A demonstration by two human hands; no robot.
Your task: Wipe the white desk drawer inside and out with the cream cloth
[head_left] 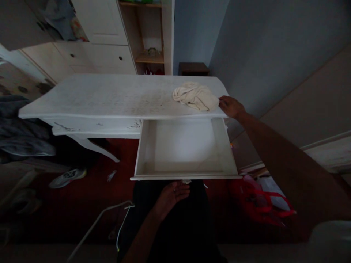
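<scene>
Fingers [222,102] of the right hand [231,107] are loosely bent and meet the edge of a crumpled cream cloth [195,96]; whether they have pinched a fold or merely touch it, I cannot tell. The cloth lies bunched just beyond those fingertips, on the end of the white desk [109,95], above and behind the pulled-out drawer [186,176]. It looks soft, limp and light, so it would probably sag and trail if lifted. The raised folds nearest the fingertips seem the easiest hold, and a gathered bunch would likely be surer than a single corner. The left hand [173,194] sits palm up, its fingers half-curled around nothing that shows, just beneath the drawer's front rim.
</scene>
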